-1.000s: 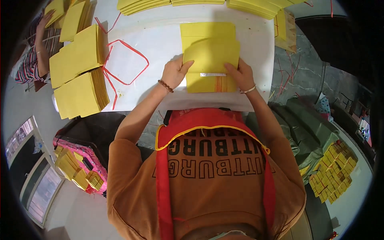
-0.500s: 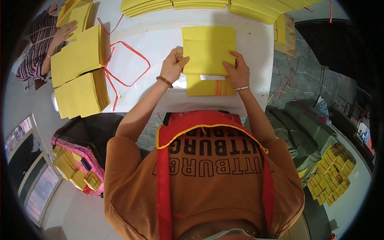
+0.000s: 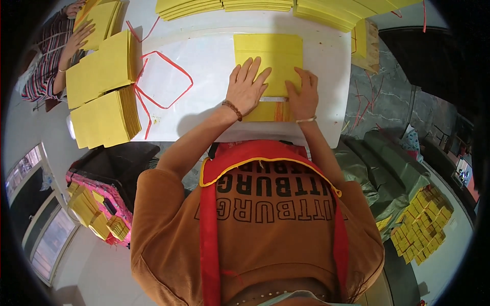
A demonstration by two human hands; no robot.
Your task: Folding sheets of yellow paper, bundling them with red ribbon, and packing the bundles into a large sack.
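A yellow paper stack lies on the white table in front of me, its upper part overlapping a lower yellow piece. A pale strip and orange-red lines show between and below them. My left hand rests on the paper's left side, fingers spread and holding nothing. At the right edge, my right hand has its thumb on top of the paper and its fingers curled round the side. How many sheets it grips is hidden.
Yellow paper stacks stand at the table's left, beside loose red straps. More yellow stacks line the far edge. A co-worker's hand touches a stack at far left. Bundled yellow packs are piled at lower right.
My left hand has let go of the paper's left edge and moved right, now flat on top of it. The raised lower edge has settled slightly. My right hand stays at the right edge.
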